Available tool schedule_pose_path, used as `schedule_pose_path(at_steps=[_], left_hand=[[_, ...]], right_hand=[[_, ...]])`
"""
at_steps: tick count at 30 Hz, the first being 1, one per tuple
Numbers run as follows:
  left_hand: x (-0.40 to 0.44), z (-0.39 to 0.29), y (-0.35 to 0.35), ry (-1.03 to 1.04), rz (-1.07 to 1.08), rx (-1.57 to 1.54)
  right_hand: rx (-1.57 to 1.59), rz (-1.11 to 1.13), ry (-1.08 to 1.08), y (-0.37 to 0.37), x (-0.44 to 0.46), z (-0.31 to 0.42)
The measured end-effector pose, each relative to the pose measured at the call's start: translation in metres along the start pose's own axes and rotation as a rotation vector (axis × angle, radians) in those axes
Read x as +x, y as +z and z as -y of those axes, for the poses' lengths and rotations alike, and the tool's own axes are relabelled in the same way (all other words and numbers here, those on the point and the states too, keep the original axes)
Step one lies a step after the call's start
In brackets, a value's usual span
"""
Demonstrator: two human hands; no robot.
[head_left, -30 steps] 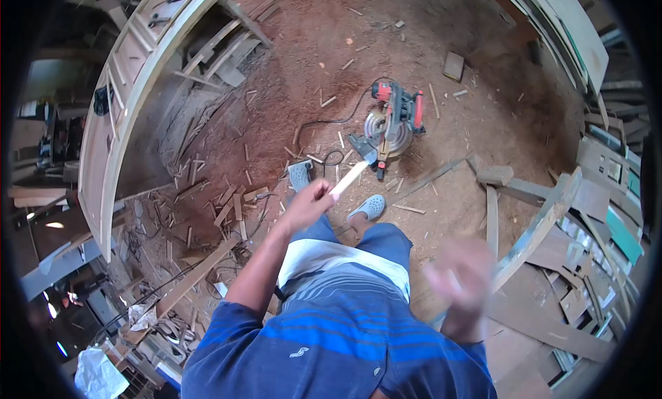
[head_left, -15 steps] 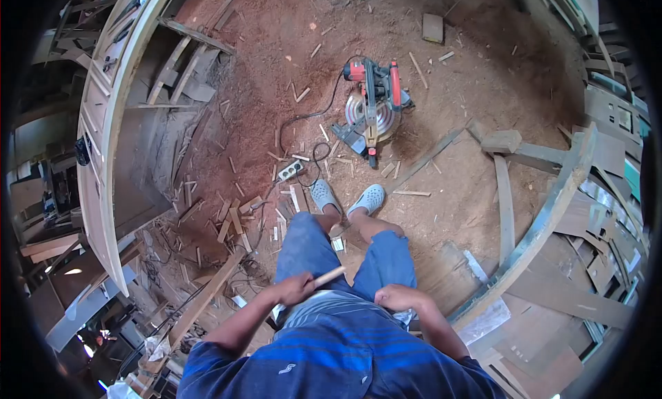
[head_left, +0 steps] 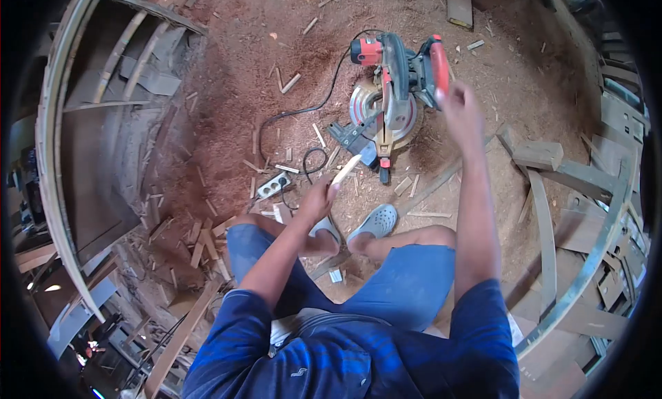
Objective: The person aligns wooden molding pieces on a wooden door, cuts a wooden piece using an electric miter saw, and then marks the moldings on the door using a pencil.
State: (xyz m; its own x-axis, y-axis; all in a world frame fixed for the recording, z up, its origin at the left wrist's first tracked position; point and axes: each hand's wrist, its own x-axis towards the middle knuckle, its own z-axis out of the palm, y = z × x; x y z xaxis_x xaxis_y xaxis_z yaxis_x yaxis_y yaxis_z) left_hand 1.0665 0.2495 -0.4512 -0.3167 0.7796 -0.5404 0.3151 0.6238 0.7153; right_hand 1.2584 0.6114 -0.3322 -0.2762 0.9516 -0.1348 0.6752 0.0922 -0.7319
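My left hand (head_left: 319,200) is closed around a short pale wood strip (head_left: 348,168), which points up toward the front of a miter saw (head_left: 394,88). The saw stands on the ground ahead of my feet, with a round silver base (head_left: 358,106) and a red handle (head_left: 439,66) at its right side. Reaching far forward, my right hand (head_left: 460,113) is at the lower end of that handle. Its fingers are blurred, and whether they grip the handle cannot be made out.
A black cable (head_left: 289,113) runs from the saw toward a white power strip (head_left: 274,184) left of my feet. Wood offcuts (head_left: 202,242) lie scattered over the dusty ground. Curved wooden frames rise at the left (head_left: 52,137) and right (head_left: 596,251).
I have bent down, with my knees now spread and the saw closer. My right hand has moved from my lap to the saw's handle. The left has carried the wood strip forward.
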Motion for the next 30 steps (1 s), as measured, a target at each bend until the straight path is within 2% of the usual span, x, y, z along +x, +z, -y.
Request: schedule_pose_path(at_steps=[1, 3, 6, 7, 10, 11, 14, 15, 17, 19, 20, 23, 24, 26, 28, 30], left_hand=[[0.022, 0.015, 0.022, 0.027, -0.027, -0.024], [0.061, 0.04, 0.063, 0.086, -0.089, -0.072], [0.115, 0.073, 0.115, 0.065, -0.255, -0.078], [0.129, 0.079, 0.128, 0.062, -0.264, -0.106], [0.158, 0.089, 0.157, 0.22, -0.272, -0.107], [0.162, 0.09, 0.161, 0.207, -0.241, -0.129], [0.163, 0.083, 0.156, 0.17, -0.281, -0.152], [0.161, 0.083, 0.153, 0.144, -0.297, -0.135], [0.159, 0.091, 0.145, 0.242, -0.358, -0.054], [0.156, 0.092, 0.141, 0.313, -0.445, 0.07], [0.152, 0.09, 0.14, 0.309, -0.448, 0.082], [0.153, 0.093, 0.144, 0.3, -0.474, 0.124], [0.156, 0.1, 0.147, 0.299, -0.486, 0.141], [0.163, 0.107, 0.145, 0.292, -0.505, 0.176], [0.16, 0.109, 0.142, 0.275, -0.5, 0.205], [0.163, 0.11, 0.142, 0.17, -0.536, 0.124]], right_hand=[[-0.079, -0.08, -0.113, 0.018, 0.033, -0.01], [-0.191, -0.145, -0.087, 0.048, 0.078, -0.012], [-0.47, -0.199, -0.028, 0.081, 0.094, -0.009], [-0.512, -0.21, -0.091, 0.085, 0.095, -0.011], [-0.42, -0.293, -0.146, 0.086, 0.094, -0.017], [-0.446, -0.293, -0.12, 0.083, 0.094, -0.015], [0.28, -0.033, -0.002, 0.068, 0.11, -0.035], [0.623, 0.111, 0.016, 0.054, 0.118, -0.058], [0.937, -0.062, 0.133, 0.049, 0.096, -0.075], [0.658, -0.048, 0.233, 0.051, 0.114, -0.196], [0.485, 0.054, 0.011, 0.089, 0.102, -0.263], [-0.274, 0.139, -0.059, 0.178, 0.045, -0.281], [-0.373, 0.151, -0.353, 0.209, 0.033, -0.302], [-0.498, -0.027, -0.607, 0.247, 0.023, -0.3], [-0.382, -0.013, -0.556, 0.273, 0.022, -0.319], [-0.039, 0.186, -0.21, 0.296, 0.035, -0.358]])
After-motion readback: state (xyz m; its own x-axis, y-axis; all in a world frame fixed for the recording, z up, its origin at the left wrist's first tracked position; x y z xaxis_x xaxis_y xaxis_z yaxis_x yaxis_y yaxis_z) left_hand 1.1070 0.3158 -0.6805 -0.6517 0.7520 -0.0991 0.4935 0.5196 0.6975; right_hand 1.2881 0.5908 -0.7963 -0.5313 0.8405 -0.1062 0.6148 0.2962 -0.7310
